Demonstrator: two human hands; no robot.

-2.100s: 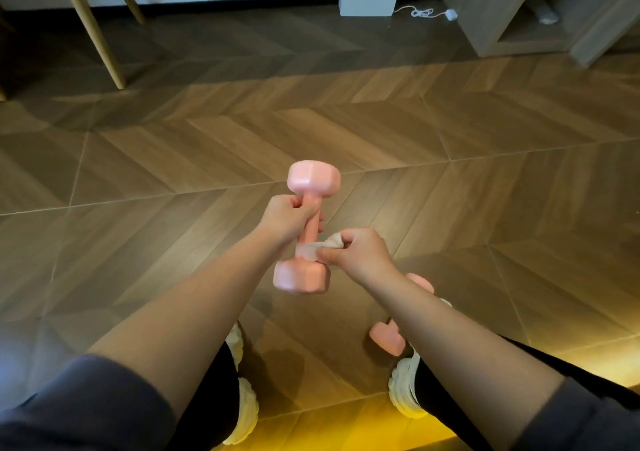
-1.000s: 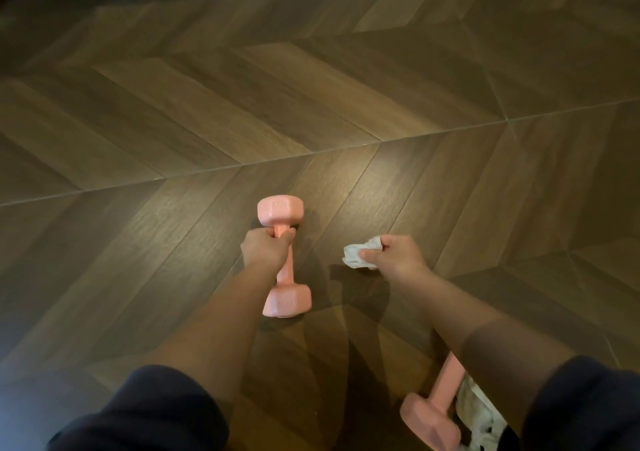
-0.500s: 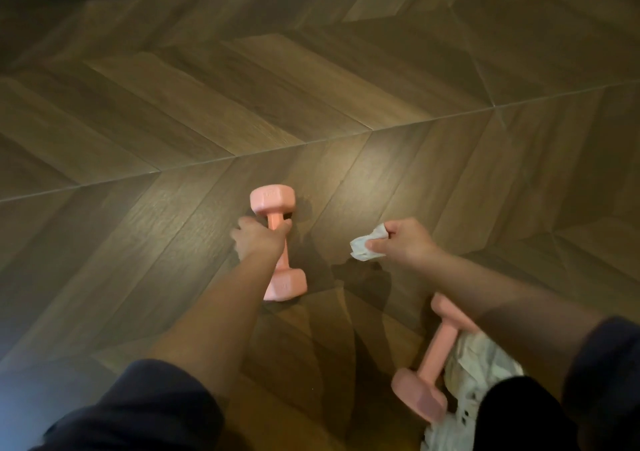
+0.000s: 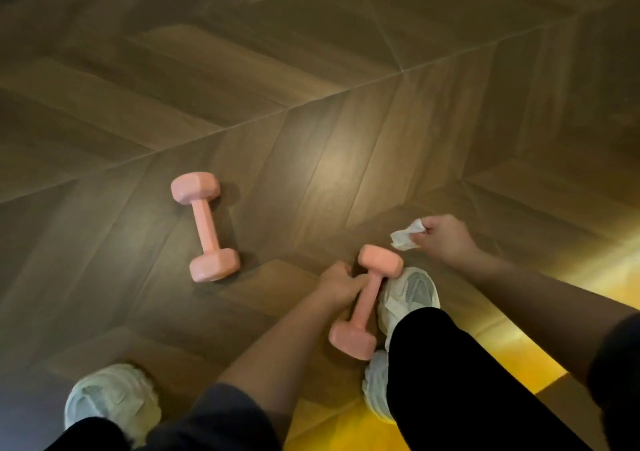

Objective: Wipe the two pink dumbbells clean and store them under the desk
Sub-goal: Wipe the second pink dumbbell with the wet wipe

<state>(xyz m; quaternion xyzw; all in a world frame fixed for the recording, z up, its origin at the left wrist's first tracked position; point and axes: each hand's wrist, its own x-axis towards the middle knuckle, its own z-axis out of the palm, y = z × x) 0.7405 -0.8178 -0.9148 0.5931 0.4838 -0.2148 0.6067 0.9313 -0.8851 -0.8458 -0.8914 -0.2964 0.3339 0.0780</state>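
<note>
One pink dumbbell (image 4: 204, 226) lies alone on the wooden floor, left of centre, with no hand on it. A second pink dumbbell (image 4: 366, 301) lies against my right shoe (image 4: 408, 294). My left hand (image 4: 337, 286) is at its handle, with the thumb and fingers curled onto the bar. Right of that dumbbell's far head, my right hand (image 4: 446, 239) hovers above the floor and pinches a crumpled white wipe (image 4: 405, 235).
Herringbone wooden floor (image 4: 311, 104) stretches ahead. My left shoe (image 4: 110, 405) is at the lower left and my black trouser leg (image 4: 467, 381) at the lower right. A yellow lit patch (image 4: 519, 364) lies on the floor to the right.
My left hand set the first dumbbell on the floor, let go and moved right to the second dumbbell's handle. My right hand, still holding the wipe, moved right.
</note>
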